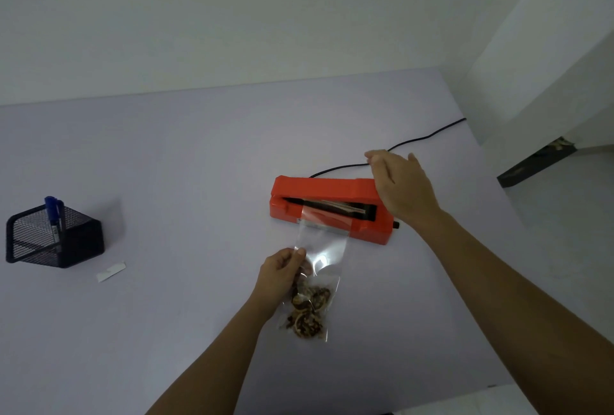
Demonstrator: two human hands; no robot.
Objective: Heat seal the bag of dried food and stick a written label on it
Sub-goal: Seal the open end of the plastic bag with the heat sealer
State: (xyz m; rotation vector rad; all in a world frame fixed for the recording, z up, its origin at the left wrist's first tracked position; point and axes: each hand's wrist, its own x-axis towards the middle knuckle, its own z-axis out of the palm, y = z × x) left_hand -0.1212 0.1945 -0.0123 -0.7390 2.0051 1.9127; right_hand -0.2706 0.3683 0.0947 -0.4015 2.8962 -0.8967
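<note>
Bag [320,258] lies on the table [166,165] with its mouth fed into the red sealer [319,187], between the raised arm and the base. Dried food [307,310] is bunched at the near end, well clear of the seal line. Left hand [282,270] pinches the bag's left edge, thumb on top. Right hand [400,187] is flat with fingers straight, gripping nothing, over the right end of the sealer arm. Can't tell if it touches or just hovers.

Risks as I see them:
- Bag looks slightly skewed to the bar. Pressed like that, the seal probably runs diagonal or misses a corner.
- Only one edge is held. The film between hand and sealer is slack and glossy, so a fold caught under the bar would give a leaky wrinkle.
- If the left hand pulls as the arm comes down, the mouth could drag out short of the heater strip.
- Press time: too long likely melts through film this thin, too short and the seam peels.
- Cord [415,141] trails behind the right hand toward the table's far edge. A snag there would shift the sealer mid-press.

Label [111,271] and pen [53,212] in the mesh holder [66,248] sit well off to the left, untouched. That step isn't started.
</note>
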